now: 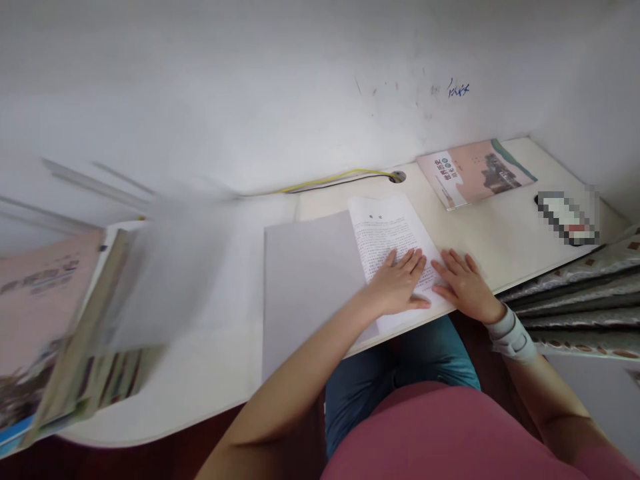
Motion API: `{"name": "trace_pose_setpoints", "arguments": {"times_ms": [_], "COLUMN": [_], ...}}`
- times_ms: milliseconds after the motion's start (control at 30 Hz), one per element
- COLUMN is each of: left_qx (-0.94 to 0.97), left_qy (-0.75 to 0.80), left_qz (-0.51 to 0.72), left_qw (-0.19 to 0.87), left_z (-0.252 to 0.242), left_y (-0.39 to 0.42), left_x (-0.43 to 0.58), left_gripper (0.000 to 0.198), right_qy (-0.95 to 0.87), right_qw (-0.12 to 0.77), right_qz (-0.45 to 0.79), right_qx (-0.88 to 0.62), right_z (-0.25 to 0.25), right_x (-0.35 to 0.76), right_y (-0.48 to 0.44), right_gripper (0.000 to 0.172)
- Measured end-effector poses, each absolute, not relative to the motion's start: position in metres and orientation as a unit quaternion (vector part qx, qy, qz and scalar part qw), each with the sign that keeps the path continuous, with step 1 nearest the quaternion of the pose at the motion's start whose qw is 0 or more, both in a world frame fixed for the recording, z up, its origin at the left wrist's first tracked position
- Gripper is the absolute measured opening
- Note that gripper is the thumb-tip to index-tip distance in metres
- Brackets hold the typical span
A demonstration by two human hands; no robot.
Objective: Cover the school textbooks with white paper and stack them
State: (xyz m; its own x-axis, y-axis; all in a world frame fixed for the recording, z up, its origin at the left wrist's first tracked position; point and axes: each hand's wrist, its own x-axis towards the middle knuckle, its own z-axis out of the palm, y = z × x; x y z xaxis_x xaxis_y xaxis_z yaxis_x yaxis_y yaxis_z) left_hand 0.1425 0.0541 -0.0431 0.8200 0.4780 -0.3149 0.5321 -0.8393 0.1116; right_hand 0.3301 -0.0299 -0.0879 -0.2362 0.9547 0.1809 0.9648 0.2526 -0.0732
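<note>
An open book (390, 227) lies on the white desk, its right page printed with lines of text under a short heading. The left side is a plain grey cover leaf (310, 273). My left hand (400, 280) lies flat across the printed page, fingers stretched toward the right and covering part of the text. Beside it, my right hand (465, 283) rests at the page's right edge with fingers extended, partly on the desk. A pale band (513, 333) circles the right wrist. Neither hand grips anything.
A pink textbook (485, 173) lies at the back right. A pixelated phone-like object (567, 218) is near the right end. Yellow and black cables (340, 177) run to a desk hole (398, 177). Blurred upright books (75, 320) stand at left; patterned fabric (575, 293) hangs at right.
</note>
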Motion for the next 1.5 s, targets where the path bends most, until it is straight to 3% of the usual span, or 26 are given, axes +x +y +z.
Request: {"name": "trace_pose_setpoints", "arguments": {"times_ms": [100, 267, 800, 1500], "left_qx": [0.936, 0.886, 0.897, 0.905], "left_qy": [0.334, 0.455, 0.427, 0.405], "left_qz": [-0.094, -0.091, -0.096, -0.085], "left_qw": [0.054, 0.022, 0.065, 0.097], "left_z": [-0.041, -0.042, -0.051, -0.052], "left_y": [0.045, 0.032, 0.033, 0.045], "left_x": [0.14, 0.138, 0.147, 0.166], "left_gripper": [0.085, 0.092, 0.083, 0.076], "right_qy": [-0.763, -0.718, -0.726, -0.726], "right_qw": [0.106, 0.098, 0.125, 0.106], "right_qz": [-0.038, -0.051, -0.051, -0.058], "right_qx": [-0.637, -0.688, -0.674, -0.677], "right_z": [-0.085, -0.094, -0.101, -0.102], "right_x": [0.348, 0.379, 0.384, 0.386], "right_y": [-0.024, -0.016, -0.018, -0.017], "right_gripper": [0.046, 0.057, 0.068, 0.067]}}
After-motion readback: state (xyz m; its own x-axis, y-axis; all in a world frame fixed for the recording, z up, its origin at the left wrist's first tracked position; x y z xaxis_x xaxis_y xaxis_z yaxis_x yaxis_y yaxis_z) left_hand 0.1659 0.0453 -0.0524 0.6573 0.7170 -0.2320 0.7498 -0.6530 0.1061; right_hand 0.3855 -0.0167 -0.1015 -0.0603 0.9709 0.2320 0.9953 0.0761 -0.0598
